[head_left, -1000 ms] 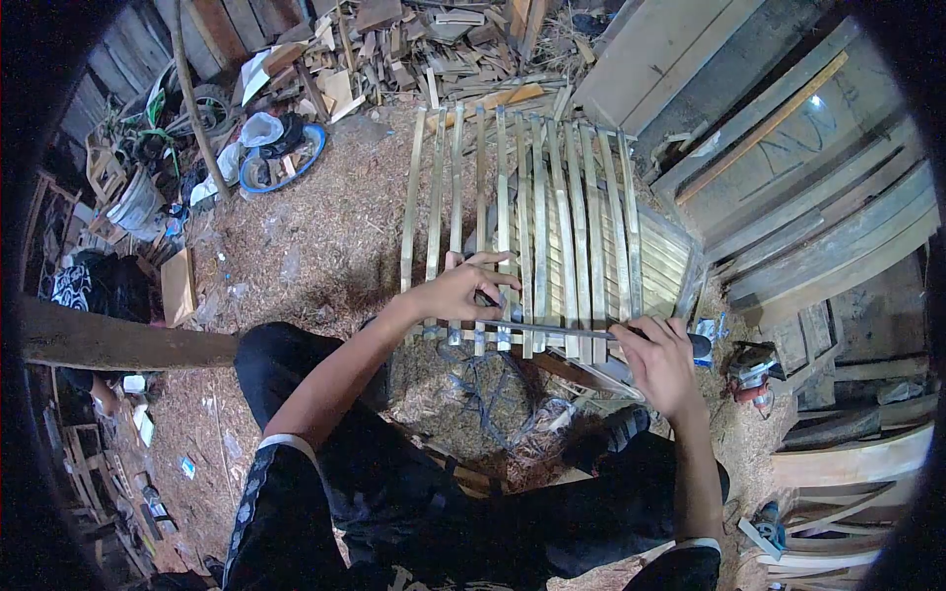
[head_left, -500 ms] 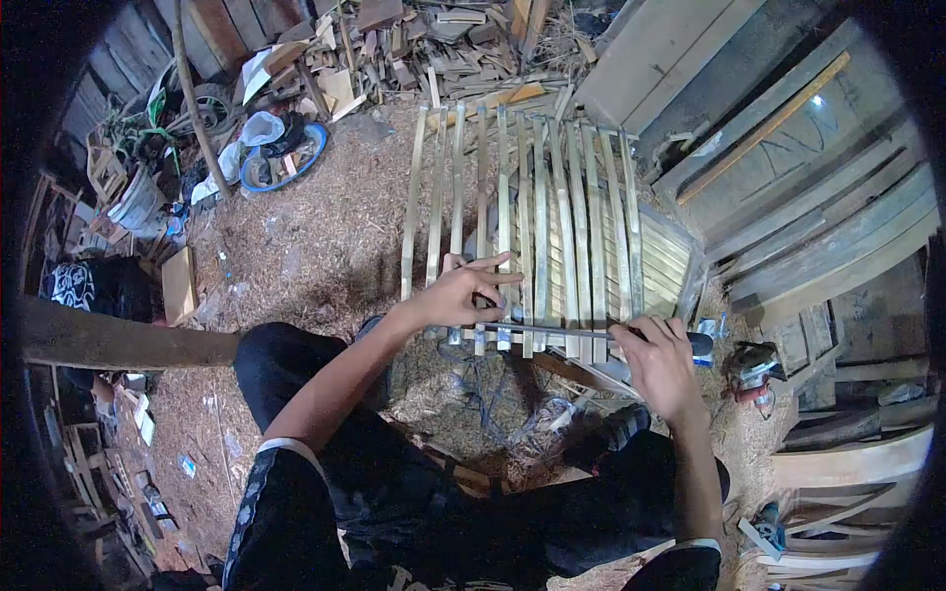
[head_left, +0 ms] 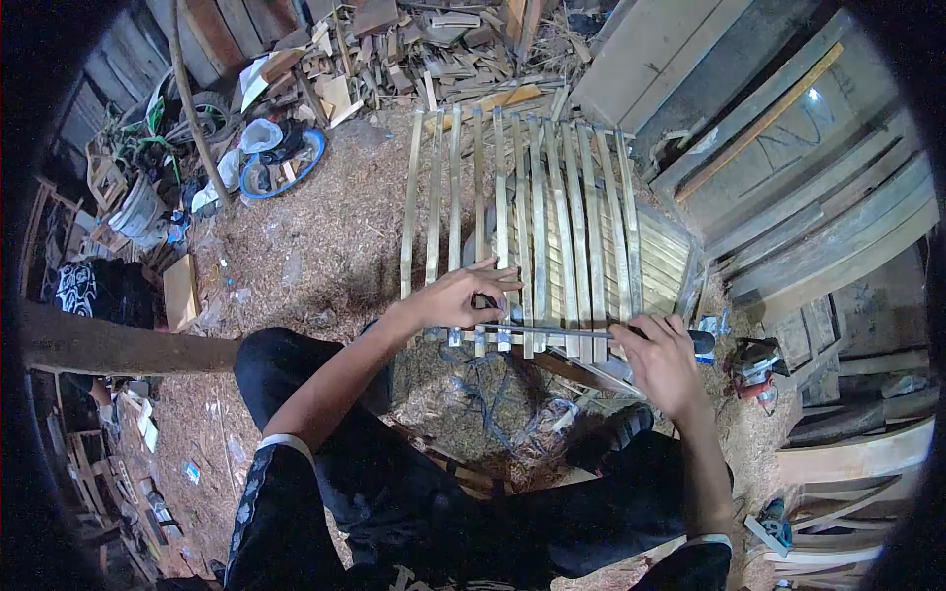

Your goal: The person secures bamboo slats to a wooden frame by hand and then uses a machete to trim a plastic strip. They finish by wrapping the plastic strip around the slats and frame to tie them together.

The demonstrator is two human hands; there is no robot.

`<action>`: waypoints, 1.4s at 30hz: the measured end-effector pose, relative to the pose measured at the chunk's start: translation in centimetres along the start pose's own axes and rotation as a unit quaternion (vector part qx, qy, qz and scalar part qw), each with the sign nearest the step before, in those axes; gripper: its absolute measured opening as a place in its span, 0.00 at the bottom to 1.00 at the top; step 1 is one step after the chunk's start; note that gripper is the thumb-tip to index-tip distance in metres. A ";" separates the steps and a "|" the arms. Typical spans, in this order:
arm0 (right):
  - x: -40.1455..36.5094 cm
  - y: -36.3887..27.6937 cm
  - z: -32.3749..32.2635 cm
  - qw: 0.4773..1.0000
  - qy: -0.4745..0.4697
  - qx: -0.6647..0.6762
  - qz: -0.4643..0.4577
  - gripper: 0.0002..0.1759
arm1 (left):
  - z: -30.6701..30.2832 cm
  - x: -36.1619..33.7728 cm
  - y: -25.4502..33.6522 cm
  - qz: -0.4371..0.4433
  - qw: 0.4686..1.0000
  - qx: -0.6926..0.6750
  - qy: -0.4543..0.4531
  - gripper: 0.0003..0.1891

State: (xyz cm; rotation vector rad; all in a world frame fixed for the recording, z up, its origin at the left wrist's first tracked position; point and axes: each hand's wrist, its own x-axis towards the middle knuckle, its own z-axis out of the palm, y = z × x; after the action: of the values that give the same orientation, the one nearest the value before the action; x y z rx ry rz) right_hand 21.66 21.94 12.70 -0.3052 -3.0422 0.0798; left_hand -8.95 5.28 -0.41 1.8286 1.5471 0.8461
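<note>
My right hand [head_left: 662, 360] is wrapped around a long, thin metal tool that looks like a file [head_left: 562, 331], its dark rounded end [head_left: 702, 342] sticking out on the right. The tool lies crosswise over the near ends of several pale wooden slats [head_left: 501, 217], which stretch away from me side by side. At the tool's left tip is my left hand [head_left: 458, 297], thumb and index finger curled into a pinch, other fingers extended over the slats. What the pinch holds, if anything, is too small to make out.
Under the slats on the right sits a slatted wooden panel [head_left: 662, 261]. A blue-rimmed basin [head_left: 317, 158] stands at the back left. Scrap wood [head_left: 443, 49] is heaped at the back, and boards [head_left: 838, 236] lean on the right. A beam [head_left: 138, 340] juts in from the left.
The view has shifted slightly. Both hands and the tool stay almost in the same place over the slats; the left fingers have moved a little.
</note>
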 end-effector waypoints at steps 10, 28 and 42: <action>0.9 0.0 0.4 0.999 -0.029 0.013 -0.009 0.21 | -0.1 0.2 -0.6 0.003 0.999 -0.032 -0.005 0.05; -0.4 0.9 0.8 0.999 -0.040 0.019 0.020 0.20 | -0.2 -0.1 -0.7 -0.017 0.997 -0.079 0.005 0.05; -0.2 1.0 1.5 0.999 -0.041 0.006 -0.010 0.18 | -0.4 -0.1 0.0 -0.033 0.997 -0.070 -0.004 0.01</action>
State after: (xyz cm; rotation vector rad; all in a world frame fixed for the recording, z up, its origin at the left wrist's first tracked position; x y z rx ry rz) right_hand 21.95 22.85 11.11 -0.2782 -3.1234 0.1118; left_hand -9.26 5.22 -0.24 1.6716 1.4952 0.8920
